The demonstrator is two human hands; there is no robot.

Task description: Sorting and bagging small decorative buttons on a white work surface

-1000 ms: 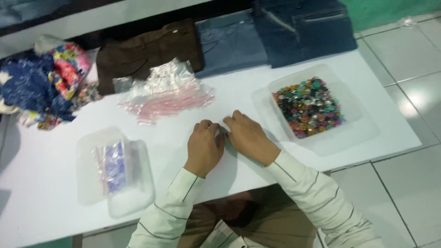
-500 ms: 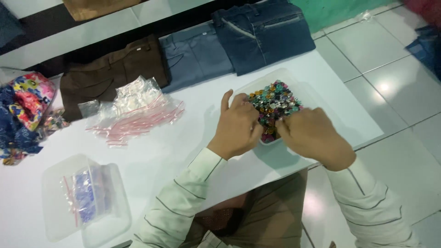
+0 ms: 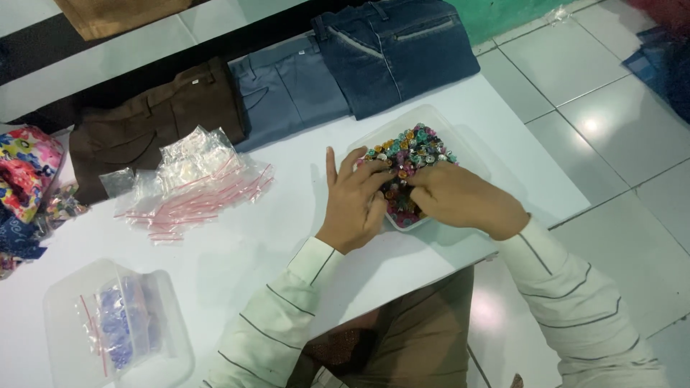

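Observation:
A clear plastic tray (image 3: 471, 147) full of small multicoloured beads (image 3: 413, 147) sits on the white table (image 3: 237, 266) at the right. My left hand (image 3: 356, 201) rests at the tray's near left edge, fingers partly spread, fingertips among the beads. My right hand (image 3: 460, 197) lies over the tray's near side, fingers curled down into the beads. Whether either hand pinches a bead is hidden by the fingers.
A heap of small clear zip bags (image 3: 190, 179) lies left of my hands. A plastic lid holding a bag of blue beads (image 3: 118, 327) is at the near left. Folded trousers, brown (image 3: 154, 122), grey-blue (image 3: 287, 93) and dark denim (image 3: 392, 47), lie along the far edge. Colourful cloth (image 3: 25, 179) at far left.
Both hands moved from the table's middle to the bead tray a second ago. Since half a second ago they stay at the tray, fingers digging into the beads.

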